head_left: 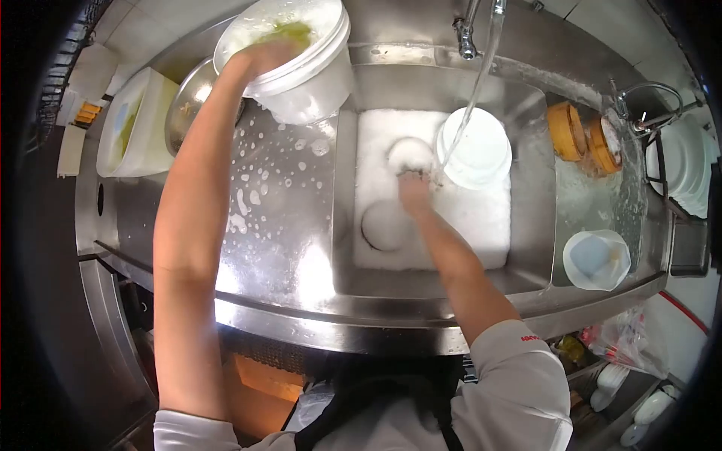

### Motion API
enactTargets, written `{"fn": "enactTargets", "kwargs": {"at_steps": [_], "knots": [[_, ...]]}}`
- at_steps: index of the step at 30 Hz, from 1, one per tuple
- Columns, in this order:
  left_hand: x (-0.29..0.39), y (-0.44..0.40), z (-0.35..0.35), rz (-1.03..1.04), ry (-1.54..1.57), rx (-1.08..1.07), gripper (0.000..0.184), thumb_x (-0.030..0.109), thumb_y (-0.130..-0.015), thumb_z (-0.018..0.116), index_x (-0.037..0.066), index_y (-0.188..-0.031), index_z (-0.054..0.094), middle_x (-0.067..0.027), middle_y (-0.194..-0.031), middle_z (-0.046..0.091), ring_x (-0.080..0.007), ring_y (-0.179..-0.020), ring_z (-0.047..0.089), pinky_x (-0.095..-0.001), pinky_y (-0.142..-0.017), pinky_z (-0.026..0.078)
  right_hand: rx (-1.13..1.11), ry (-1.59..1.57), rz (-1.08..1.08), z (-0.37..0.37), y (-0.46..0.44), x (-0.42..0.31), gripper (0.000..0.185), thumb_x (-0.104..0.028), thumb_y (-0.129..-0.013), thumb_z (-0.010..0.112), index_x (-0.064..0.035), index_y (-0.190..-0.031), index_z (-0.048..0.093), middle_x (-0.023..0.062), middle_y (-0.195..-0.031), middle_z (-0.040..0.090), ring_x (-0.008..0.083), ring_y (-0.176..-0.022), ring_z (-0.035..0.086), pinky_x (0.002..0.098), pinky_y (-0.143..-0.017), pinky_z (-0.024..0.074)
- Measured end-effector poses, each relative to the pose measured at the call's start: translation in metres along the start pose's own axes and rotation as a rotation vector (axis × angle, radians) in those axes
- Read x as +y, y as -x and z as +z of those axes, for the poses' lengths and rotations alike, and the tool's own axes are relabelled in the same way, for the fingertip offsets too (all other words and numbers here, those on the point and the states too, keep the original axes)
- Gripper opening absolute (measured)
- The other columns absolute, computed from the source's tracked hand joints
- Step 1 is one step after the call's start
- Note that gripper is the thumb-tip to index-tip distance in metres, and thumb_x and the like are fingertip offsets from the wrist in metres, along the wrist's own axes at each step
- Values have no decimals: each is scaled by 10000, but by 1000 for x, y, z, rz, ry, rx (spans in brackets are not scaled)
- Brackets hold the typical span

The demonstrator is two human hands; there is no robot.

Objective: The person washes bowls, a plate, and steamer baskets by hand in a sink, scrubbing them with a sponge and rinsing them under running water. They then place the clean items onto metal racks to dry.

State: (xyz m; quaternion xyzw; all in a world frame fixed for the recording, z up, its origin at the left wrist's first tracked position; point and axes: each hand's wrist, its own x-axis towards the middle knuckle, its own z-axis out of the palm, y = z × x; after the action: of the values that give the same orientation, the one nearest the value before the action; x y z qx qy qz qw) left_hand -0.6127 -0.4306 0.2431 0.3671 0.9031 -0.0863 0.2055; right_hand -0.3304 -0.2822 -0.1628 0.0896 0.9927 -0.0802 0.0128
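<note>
My left hand (271, 58) reaches over the rim into a white plastic bucket (304, 96), which leans toward me at the back left of the steel counter. Something green (292, 32) shows inside the bucket, beside the hand; its kind is unclear. The fingers are hidden there. In the sink, my right hand (414, 188) dips into white suds (466, 225) at the near edge of a round, foam-covered dish (411, 154); foam hides its fingertips. Another round shape (382, 225) lies under the suds to the left. Water (474, 98) runs onto a white round container (474, 148) at the right.
A metal bowl (192, 109) and a white tub (128, 128) stand at the left. Bamboo steamers (585, 139) and a white bowl (596, 259) sit on the right drainboard. White plates (681, 169) stand in a rack at far right. The faucet (466, 41) hangs behind the sink.
</note>
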Motion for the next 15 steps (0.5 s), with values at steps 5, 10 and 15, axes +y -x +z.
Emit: {"fn": "enactTargets", "kwargs": {"at_steps": [5, 10, 15], "knots": [[10, 18, 5, 20, 656, 1073, 466, 284, -842, 586, 39, -1235, 536, -150, -1065, 640, -238, -947, 602, -314, -858, 452, -201, -516, 283, -68, 2, 14, 264, -199, -873, 475, 3, -976, 610, 166, -980, 636, 301, -946, 590, 436, -855, 446], [105, 85, 35, 189, 1112, 1069, 379, 214, -828, 588, -3, -1137, 559, -138, -940, 656, -188, -837, 616, -323, -770, 485, 172, -1603, 952, -97, -5, 64, 419, -328, -959, 387, 20, -1098, 574, 146, -993, 631, 275, -913, 603, 399, -793, 497], [178, 15, 195, 28, 847, 454, 433, 260, -754, 657, 71, -1136, 582, -237, -1004, 622, -382, -938, 604, -409, -822, 482, 431, -2259, 1087, -174, 6, 26, 533, -413, -987, 307, 43, -1215, 463, 121, -1132, 559, 265, -948, 581, 395, -823, 498]]}}
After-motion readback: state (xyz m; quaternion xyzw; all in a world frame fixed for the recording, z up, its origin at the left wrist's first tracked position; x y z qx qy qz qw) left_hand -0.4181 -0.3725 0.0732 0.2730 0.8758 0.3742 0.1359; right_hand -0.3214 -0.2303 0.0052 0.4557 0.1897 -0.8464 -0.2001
